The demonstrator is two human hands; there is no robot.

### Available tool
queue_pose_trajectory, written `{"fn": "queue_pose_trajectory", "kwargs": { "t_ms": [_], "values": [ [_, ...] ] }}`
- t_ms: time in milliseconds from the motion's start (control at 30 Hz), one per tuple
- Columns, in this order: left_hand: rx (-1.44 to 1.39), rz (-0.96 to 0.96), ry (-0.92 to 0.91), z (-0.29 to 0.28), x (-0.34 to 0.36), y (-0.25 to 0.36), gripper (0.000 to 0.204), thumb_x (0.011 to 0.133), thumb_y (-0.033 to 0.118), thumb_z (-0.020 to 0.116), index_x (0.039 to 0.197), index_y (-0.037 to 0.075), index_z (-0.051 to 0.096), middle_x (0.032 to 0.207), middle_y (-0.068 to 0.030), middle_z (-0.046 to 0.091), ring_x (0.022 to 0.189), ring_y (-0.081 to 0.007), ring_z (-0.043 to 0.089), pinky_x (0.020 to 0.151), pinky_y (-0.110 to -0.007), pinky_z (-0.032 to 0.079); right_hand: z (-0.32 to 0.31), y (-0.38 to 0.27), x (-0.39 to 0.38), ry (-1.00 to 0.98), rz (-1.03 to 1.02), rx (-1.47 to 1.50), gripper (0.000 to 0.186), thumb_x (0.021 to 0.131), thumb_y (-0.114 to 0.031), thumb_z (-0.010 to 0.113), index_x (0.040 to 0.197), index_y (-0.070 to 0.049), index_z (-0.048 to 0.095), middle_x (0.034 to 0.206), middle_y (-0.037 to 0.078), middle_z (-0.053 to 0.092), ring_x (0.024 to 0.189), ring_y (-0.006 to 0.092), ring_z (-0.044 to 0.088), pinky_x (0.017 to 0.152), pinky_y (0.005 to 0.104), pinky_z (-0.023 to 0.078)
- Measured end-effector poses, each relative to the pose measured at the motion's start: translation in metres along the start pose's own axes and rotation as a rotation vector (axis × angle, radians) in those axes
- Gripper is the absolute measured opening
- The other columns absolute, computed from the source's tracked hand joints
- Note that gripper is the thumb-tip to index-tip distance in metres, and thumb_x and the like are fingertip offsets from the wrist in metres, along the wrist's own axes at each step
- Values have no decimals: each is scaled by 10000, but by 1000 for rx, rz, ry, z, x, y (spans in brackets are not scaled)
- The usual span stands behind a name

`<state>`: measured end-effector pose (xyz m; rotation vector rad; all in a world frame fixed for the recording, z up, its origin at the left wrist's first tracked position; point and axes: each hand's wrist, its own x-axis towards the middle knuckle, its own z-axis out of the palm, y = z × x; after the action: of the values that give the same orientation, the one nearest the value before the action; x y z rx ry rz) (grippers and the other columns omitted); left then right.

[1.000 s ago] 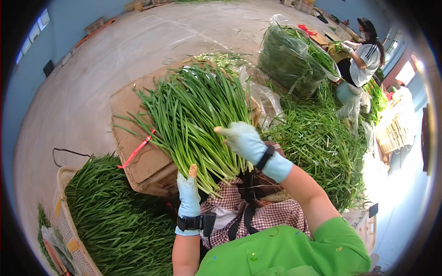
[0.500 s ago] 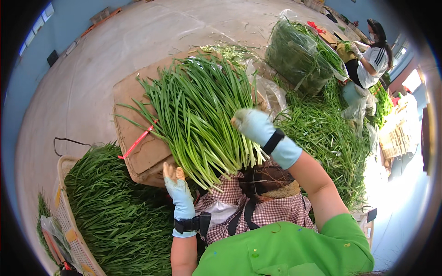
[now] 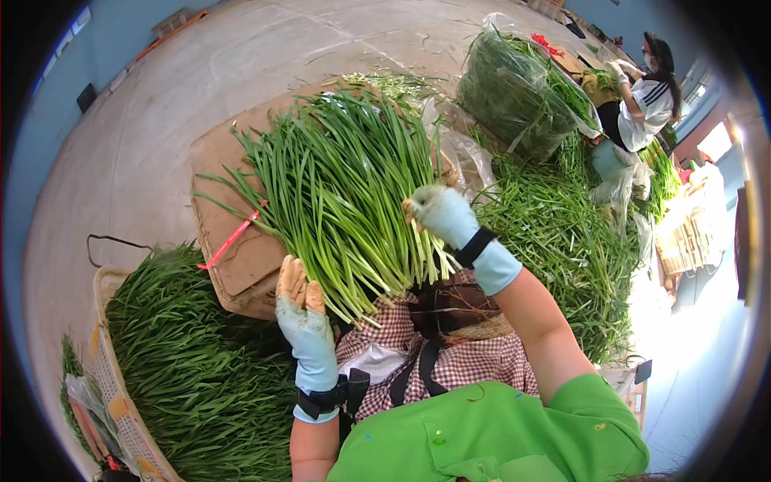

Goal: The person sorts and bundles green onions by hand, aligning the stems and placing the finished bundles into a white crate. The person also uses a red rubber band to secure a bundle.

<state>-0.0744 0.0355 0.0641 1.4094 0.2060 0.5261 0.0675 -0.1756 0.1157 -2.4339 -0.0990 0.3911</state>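
Note:
A broad bunch of garlic chives [image 3: 345,189] lies fanned out on a cardboard-topped stand [image 3: 233,277], pale cut ends toward me. My left hand [image 3: 303,309], in a pale blue glove with soiled fingertips, is held beside those ends at the lower left, fingers stretched and holding nothing. At the bunch's right edge, my right hand [image 3: 446,215], gloved alike, has its fingers curled together over the stalks; what they grip, if anything, is hidden. A red tie strip [image 3: 233,235] lies across the cardboard, left of the stalks.
A cream plastic crate [image 3: 120,394] full of long greens [image 3: 193,369] stands at my left. Loose leaves [image 3: 562,249] are heaped at my right, below a clear bag of greens [image 3: 514,96]. Farther right a co-worker [image 3: 646,96] sits handling greens.
My left hand has risen a little along the stalk ends, its fingers stretched farther. My right hand stays near the bunch's right edge. The co-worker's hands have lifted.

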Motion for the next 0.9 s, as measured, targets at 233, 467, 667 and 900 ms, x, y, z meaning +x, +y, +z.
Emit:
{"fn": "queue_pose_trajectory", "kwargs": {
  "t_ms": [233,467,667,900],
  "values": [
    [-53,-68,-108,19,-6,1,484,877,80,548,1325,-4,387,1253,-167,490,1159,-224,478,983,-313,359,68,-5,17,134,-192,-457,318,803,-340,579,798,-27,637,782,185,644,760,336,632,684,414,492],
    [-136,-119,-72,8,-7,2,392,895,105,543,1257,-20,461,1072,-126,590,911,-127,573,780,-218,456,6,19,17,-21,32,206,161,859,-203,562,858,-57,630,776,112,649,645,170,620,618,307,501],
    [739,67,-568,47,-16,9,375,877,260,544,1178,36,548,633,-133,623,508,-264,587,487,-369,476,-4,10,-10,80,-231,13,299,831,-39,532,1082,-173,624,775,72,650,624,131,606,603,274,500],
    [1194,154,-866,66,-5,-17,326,832,336,551,1047,107,638,638,-165,616,609,-325,618,553,-425,489,50,-4,26,25,-469,-549,287,758,-109,543,1012,-157,668,919,106,669,847,285,644,739,394,505]
  ]
}}
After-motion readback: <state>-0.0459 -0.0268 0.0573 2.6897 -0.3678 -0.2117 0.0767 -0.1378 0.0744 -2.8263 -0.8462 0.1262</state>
